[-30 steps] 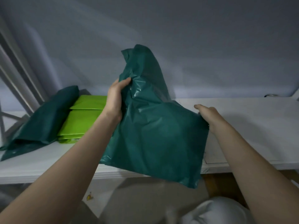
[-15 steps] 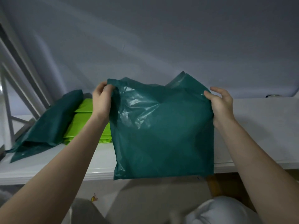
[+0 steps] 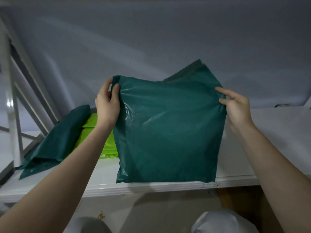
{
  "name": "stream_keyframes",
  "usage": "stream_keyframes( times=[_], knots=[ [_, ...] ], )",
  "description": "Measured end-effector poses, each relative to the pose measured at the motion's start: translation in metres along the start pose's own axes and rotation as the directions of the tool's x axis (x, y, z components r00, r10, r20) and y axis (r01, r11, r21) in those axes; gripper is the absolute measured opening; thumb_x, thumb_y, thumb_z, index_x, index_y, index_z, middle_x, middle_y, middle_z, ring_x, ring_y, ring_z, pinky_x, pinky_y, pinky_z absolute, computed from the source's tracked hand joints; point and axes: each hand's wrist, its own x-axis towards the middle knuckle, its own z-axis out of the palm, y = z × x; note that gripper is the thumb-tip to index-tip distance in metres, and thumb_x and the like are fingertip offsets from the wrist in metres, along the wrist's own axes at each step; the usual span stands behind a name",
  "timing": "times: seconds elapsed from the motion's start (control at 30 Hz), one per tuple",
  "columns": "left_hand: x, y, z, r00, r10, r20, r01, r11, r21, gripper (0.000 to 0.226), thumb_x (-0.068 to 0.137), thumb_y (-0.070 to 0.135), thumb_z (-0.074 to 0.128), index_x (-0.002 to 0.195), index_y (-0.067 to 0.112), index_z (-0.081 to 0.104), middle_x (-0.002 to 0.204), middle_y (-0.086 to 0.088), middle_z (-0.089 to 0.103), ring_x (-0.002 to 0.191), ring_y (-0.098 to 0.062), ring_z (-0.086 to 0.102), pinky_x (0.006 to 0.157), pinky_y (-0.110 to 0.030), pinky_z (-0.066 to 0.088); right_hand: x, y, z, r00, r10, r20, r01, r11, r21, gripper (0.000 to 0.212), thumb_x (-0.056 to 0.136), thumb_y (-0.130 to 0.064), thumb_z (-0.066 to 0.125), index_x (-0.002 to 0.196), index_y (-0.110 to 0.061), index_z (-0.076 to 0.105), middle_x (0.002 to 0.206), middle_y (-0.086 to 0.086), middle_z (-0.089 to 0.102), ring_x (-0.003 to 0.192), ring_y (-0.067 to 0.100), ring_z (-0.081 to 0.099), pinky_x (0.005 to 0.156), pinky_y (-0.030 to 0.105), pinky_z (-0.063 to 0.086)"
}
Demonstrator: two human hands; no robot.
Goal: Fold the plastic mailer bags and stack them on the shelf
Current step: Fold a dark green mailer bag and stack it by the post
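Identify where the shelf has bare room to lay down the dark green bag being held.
Free: the white shelf right of the held bag, beyond the right hand. Crowded: the left end, where lime green bags and another dark green bag lie by the frame.

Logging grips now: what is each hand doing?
Left hand: closed, pinching the dark green mailer bag at its top corner.
Right hand: closed on the same bag.

A storage or packing room: white metal shelf (image 3: 151, 186), braced frame (image 3: 15, 115), stacked mailer bags (image 3: 55, 143).
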Motion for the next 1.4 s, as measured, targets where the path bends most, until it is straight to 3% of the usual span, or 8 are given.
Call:
stream_keyframes(
  times=[0.37,0.5,0.57,0.8,0.97,1.13,1.23,1.4],
  knots=[
    [0.003,0.023,-0.019,0.999,-0.018,-0.036,0.019,0.999,0.034,0.044,0.099,0.036,0.037,0.141,0.024,0.038,0.135,0.003,0.053,0.127,-0.019,0.046,0.105,-0.032,0.035,-0.006,-0.018,0.013,0.968,-0.232,0.098,0.248,0.945,-0.213,0.054,0.086,0.007,0.043,0.136,-0.013,0.046,0.123,-0.009,0.046,0.089,-0.023,0.05,0.072,-0.001,0.039],
    [0.005,0.024,-0.028,0.99,-0.046,0.136,0.071,0.98,-0.184,0.06,0.091,0.021,0.044,0.139,0.051,0.024,0.094,-0.01,0.066,0.093,-0.031,0.061,0.092,-0.042,0.047,-0.008,-0.025,0.009,0.965,-0.237,0.116,0.258,0.937,-0.236,0.055,0.088,0.004,0.044,0.14,-0.014,0.043,0.125,-0.01,0.046,0.107,-0.004,0.05,0.08,0.0,0.039],
    [0.006,0.028,-0.033,0.983,0.027,0.182,0.008,0.982,-0.189,0.065,0.089,0.012,0.043,0.134,0.057,0.028,0.113,-0.009,0.065,0.105,-0.03,0.061,0.097,-0.046,0.047,-0.01,-0.031,0.006,0.961,-0.247,0.123,0.271,0.929,-0.252,0.054,0.089,0.004,0.045,0.14,-0.014,0.044,0.126,-0.012,0.046,0.114,0.0,0.047,0.084,-0.002,0.037],
    [0.014,0.05,-0.033,0.987,0.101,0.122,-0.079,0.982,-0.173,0.047,0.089,-0.004,0.037,0.123,0.017,0.06,0.118,0.011,0.059,0.111,0.002,0.051,0.1,-0.014,0.039,-0.009,-0.047,0.004,0.931,-0.365,0.003,0.354,0.901,-0.249,0.047,0.086,0.003,0.046,0.129,-0.012,0.056,0.127,-0.006,0.056,0.12,0.006,0.052,0.108,0.029,0.039],
    [0.018,0.011,-0.011,0.983,0.011,0.182,0.0,0.998,-0.059,0.054,0.086,-0.007,0.037,0.134,0.015,0.05,0.138,0.002,0.047,0.124,-0.005,0.042,0.104,-0.014,0.033,0.009,-0.008,0.01,0.969,-0.234,0.084,0.248,0.886,-0.391,0.059,0.084,0.002,0.05,0.14,-0.018,0.044,0.131,-0.014,0.048,0.118,0.002,0.046,0.104,0.017,0.033],
    [0.004,-0.058,0.026,0.907,-0.208,0.366,0.161,0.975,0.155,0.076,0.085,0.004,0.053,0.149,0.024,0.018,0.158,0.001,-0.008,0.144,-0.025,0.016,0.115,-0.038,0.025,0.019,0.082,0.018,0.967,-0.049,0.248,0.198,0.759,-0.62,0.091,0.083,-0.001,0.057,0.151,-0.03,0.003,0.157,-0.005,0.008,0.143,0.016,0.017,0.11,0.024,0.02],
    [-0.016,-0.084,0.048,0.896,-0.193,0.4,0.053,0.94,0.337,0.067,0.087,0.004,0.055,0.147,0.015,0.026,0.158,-0.006,0.0,0.144,-0.024,0.016,0.112,-0.027,0.019,0.018,0.121,0.021,0.967,0.112,0.229,0.105,0.644,-0.758,0.092,0.087,-0.009,0.059,0.149,-0.033,-0.006,0.158,-0.006,-0.014,0.146,0.029,0.004,0.113,0.036,0.02],
    [-0.057,-0.106,0.071,0.775,-0.131,0.619,-0.217,0.864,0.454,0.046,0.093,0.024,0.05,0.138,0.017,0.043,0.151,-0.006,0.028,0.138,-0.025,0.03,0.112,-0.03,0.024,0.009,0.144,0.032,0.966,0.125,0.227,0.113,0.586,-0.803,0.065,0.089,-0.008,0.053,0.147,-0.017,0.025,0.158,0.001,0.006,0.143,0.025,0.011,0.111,0.035,0.024]
  ],
)
